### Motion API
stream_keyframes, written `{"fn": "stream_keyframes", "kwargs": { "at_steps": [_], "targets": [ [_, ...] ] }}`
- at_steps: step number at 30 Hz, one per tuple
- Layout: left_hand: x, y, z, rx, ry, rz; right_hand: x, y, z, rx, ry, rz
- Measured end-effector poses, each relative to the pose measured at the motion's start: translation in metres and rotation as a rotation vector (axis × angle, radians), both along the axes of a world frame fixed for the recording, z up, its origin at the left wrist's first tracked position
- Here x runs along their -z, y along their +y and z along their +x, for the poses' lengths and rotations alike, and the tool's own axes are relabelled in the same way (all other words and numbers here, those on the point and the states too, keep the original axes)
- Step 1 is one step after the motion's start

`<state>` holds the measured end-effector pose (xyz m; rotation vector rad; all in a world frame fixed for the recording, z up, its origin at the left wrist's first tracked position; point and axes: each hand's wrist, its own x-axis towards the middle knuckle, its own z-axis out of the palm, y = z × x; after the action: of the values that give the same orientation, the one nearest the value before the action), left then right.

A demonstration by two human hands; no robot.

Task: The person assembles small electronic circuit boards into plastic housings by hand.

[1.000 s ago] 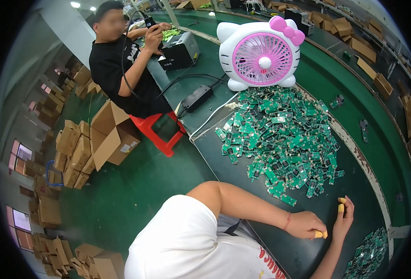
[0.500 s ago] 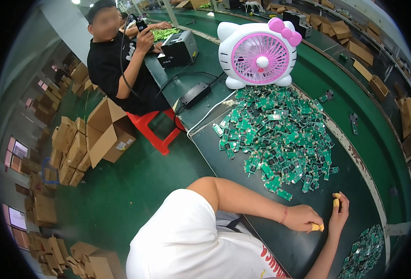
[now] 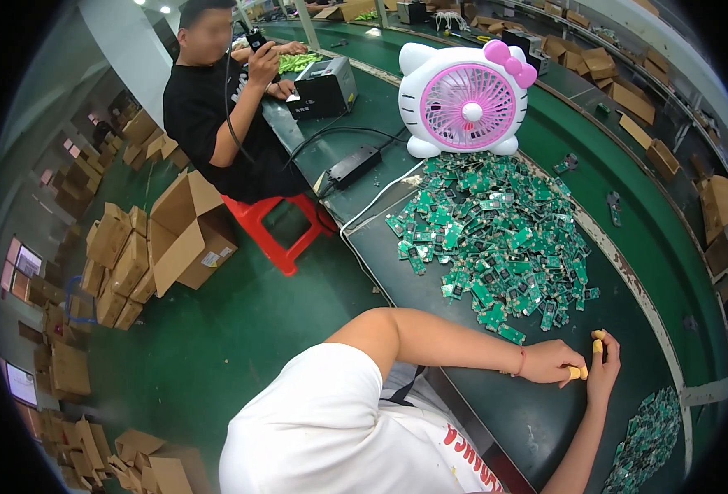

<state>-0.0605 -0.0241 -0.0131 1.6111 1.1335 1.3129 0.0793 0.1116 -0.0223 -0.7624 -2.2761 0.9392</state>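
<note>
My left hand (image 3: 551, 362) and right hand (image 3: 602, 370), yellow finger cots on, pinched together; item between unclear. Large circuit-board heap (image 3: 495, 230) at 12 o'clock untouched; smaller pile (image 3: 648, 440) at 4 o'clock.

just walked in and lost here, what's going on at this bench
A person in a white shirt sits at a dark green workbench with the left hand and right hand close together, yellow finger cots on the fingertips; whether they hold anything is unclear. A heap of small green circuit boards lies just beyond, below a pink-and-white desk fan. A co-worker in black works farther along.
</note>
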Motion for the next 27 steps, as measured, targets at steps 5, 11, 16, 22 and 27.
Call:
{"fn": "stream_keyframes", "kwargs": {
  "at_steps": [5,11,16,22,27],
  "targets": [
    [-0.0006,-0.0009,-0.0006,0.01,-0.011,-0.02,-0.0003,-0.0016,0.0005,0.007,0.005,0.0],
    [-0.0038,0.002,-0.0045,0.033,0.014,-0.05,-0.0014,0.0004,-0.0018,0.014,-0.007,0.018],
    [-0.0036,0.0042,-0.0059,0.036,0.023,-0.037,-0.0051,-0.0004,-0.0008,0.011,-0.021,0.007],
    [0.0015,0.0038,-0.0032,0.068,-0.005,-0.053,-0.0017,-0.0021,0.0001,0.008,-0.014,-0.022],
    [0.0024,0.0015,-0.0029,0.052,0.01,-0.041,-0.0062,-0.0049,0.0002,0.0,-0.032,-0.014]
  ]
}}
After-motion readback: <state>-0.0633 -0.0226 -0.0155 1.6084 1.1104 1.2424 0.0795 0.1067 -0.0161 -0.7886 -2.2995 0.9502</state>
